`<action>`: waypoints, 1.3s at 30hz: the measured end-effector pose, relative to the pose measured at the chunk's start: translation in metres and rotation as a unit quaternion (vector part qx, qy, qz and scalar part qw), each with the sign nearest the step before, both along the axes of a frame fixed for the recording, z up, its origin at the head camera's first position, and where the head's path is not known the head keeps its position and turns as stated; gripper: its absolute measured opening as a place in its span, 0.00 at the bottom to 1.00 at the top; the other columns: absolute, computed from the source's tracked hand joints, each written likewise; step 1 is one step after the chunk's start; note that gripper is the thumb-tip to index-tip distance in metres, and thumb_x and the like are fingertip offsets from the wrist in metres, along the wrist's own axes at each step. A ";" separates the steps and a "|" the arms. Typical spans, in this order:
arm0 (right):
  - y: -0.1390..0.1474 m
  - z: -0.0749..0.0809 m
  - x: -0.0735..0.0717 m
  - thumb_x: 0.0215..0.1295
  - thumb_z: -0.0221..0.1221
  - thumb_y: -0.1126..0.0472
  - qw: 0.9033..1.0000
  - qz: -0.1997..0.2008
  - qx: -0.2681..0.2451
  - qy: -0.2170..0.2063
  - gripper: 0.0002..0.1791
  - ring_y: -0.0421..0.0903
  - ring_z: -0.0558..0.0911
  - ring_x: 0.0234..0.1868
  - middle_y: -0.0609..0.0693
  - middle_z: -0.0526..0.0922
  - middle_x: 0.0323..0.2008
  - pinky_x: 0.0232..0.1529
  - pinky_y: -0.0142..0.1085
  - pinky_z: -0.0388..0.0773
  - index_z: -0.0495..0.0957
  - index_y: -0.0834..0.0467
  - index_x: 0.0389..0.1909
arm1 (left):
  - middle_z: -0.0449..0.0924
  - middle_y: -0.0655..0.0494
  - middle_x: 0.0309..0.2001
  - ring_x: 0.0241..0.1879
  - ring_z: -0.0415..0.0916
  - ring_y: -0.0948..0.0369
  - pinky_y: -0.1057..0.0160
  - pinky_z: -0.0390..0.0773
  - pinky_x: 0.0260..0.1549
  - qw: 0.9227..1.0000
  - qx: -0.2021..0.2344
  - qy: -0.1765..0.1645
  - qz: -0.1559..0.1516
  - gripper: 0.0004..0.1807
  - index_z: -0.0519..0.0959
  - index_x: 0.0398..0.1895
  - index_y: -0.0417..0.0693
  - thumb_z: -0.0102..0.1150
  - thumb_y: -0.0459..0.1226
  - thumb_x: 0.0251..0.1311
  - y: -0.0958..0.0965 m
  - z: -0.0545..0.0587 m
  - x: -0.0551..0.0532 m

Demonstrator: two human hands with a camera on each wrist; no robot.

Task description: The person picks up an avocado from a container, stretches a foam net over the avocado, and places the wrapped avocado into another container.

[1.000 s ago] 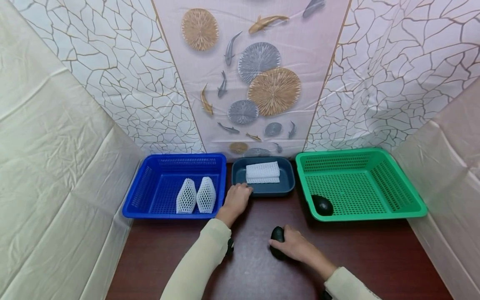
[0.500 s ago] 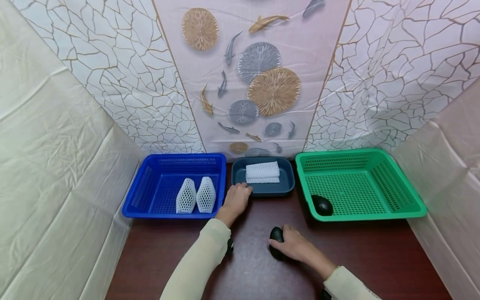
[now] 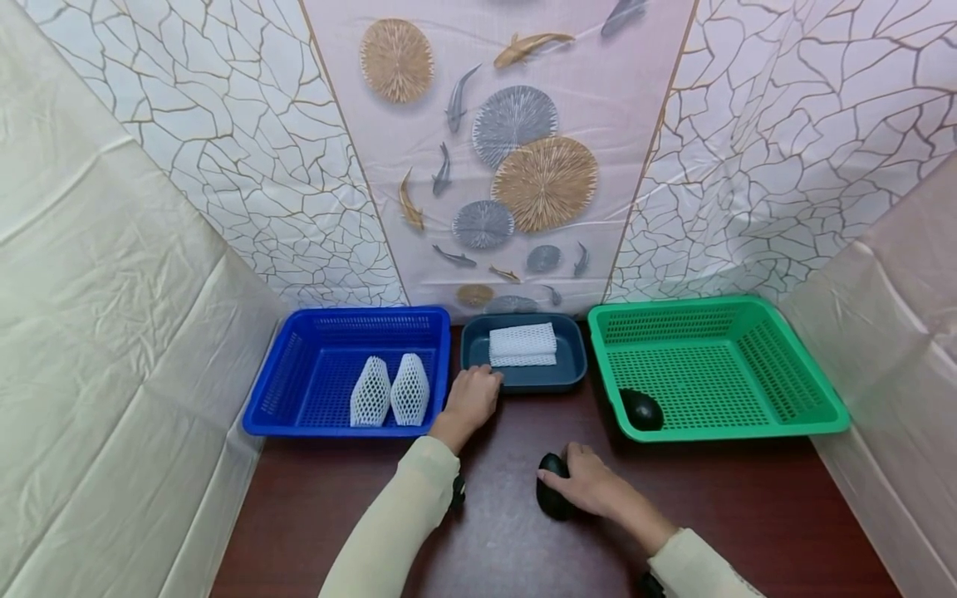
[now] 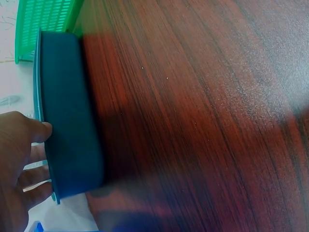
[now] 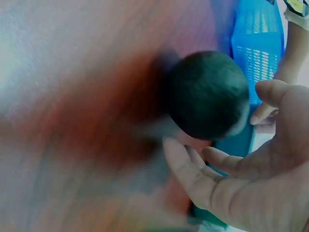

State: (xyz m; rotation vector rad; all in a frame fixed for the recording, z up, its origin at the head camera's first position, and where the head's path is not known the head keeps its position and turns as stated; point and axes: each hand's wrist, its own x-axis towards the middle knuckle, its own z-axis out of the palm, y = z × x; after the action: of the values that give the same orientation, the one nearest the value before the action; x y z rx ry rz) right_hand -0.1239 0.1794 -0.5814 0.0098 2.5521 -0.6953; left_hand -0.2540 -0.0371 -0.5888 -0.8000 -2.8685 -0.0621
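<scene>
My left hand (image 3: 474, 394) grips the front left rim of a dark blue-green tray (image 3: 538, 385); the left wrist view shows the thumb (image 4: 46, 131) outside the wall and the other fingers over the rim. A folded white foam net sleeve (image 3: 522, 345) lies in the tray. A dark avocado (image 3: 552, 490) rests on the table in front of my right hand (image 3: 591, 482). In the right wrist view the avocado (image 5: 210, 94) sits between spread fingers and thumb, with gaps showing around it.
At the left stands a blue basket (image 3: 299, 428) with two white foam net sleeves (image 3: 391, 390), plump in shape. A green basket (image 3: 718, 399) at the right has another avocado (image 3: 641, 409) in its near left corner. Fabric walls surround the brown table (image 3: 501, 548).
My right hand has loosened and drawn slightly away from the avocado, more of which now shows. The left hand stays on the tray rim.
</scene>
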 end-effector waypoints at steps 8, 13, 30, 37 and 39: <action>0.006 0.030 -0.006 0.71 0.54 0.32 0.999 0.018 -0.012 0.049 0.50 0.66 0.73 0.68 0.74 0.68 0.67 0.64 0.59 0.73 0.64 0.74 0.70 | 0.85 0.50 0.44 0.42 0.82 0.53 0.52 0.83 0.41 1.000 0.012 0.024 0.011 0.11 0.85 0.45 0.49 0.62 0.46 0.70 0.002 0.005 0.000; 0.008 0.045 -0.013 0.73 0.52 0.33 0.995 0.031 -0.023 0.090 0.47 0.64 0.72 0.70 0.71 0.68 0.69 0.65 0.58 0.72 0.62 0.71 0.72 | 0.85 0.50 0.44 0.42 0.82 0.53 0.53 0.84 0.40 0.998 0.038 0.048 0.006 0.11 0.85 0.45 0.47 0.62 0.44 0.71 0.003 0.013 -0.003; 0.010 0.075 -0.058 0.76 0.58 0.48 0.955 0.150 -0.011 0.255 0.34 0.63 0.70 0.72 0.66 0.66 0.72 0.67 0.59 0.71 0.65 0.66 0.72 | 0.84 0.50 0.52 0.49 0.81 0.53 0.53 0.84 0.47 0.999 0.005 0.014 0.053 0.13 0.83 0.54 0.46 0.57 0.39 0.74 0.029 0.027 -0.033; 0.011 0.077 -0.079 0.75 0.59 0.46 0.949 0.170 0.034 0.265 0.36 0.64 0.65 0.75 0.67 0.62 0.76 0.70 0.58 0.69 0.65 0.67 0.72 | 0.77 0.45 0.66 0.60 0.78 0.49 0.49 0.82 0.54 0.997 -0.006 -0.021 0.077 0.17 0.76 0.65 0.47 0.47 0.36 0.79 0.042 0.026 -0.048; 0.011 0.076 -0.084 0.75 0.58 0.47 0.949 0.171 0.040 0.262 0.36 0.64 0.65 0.76 0.67 0.62 0.76 0.71 0.59 0.68 0.65 0.67 0.73 | 0.72 0.44 0.70 0.64 0.76 0.47 0.48 0.81 0.57 0.995 -0.011 -0.048 0.083 0.19 0.73 0.69 0.48 0.45 0.36 0.80 0.044 0.027 -0.052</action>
State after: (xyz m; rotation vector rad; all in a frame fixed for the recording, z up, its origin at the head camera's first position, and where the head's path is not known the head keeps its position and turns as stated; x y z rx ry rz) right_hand -0.2074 0.1906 -0.5050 -0.6589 2.9643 -0.5036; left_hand -0.3055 0.0074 -0.5620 -0.5729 -3.0193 -0.0490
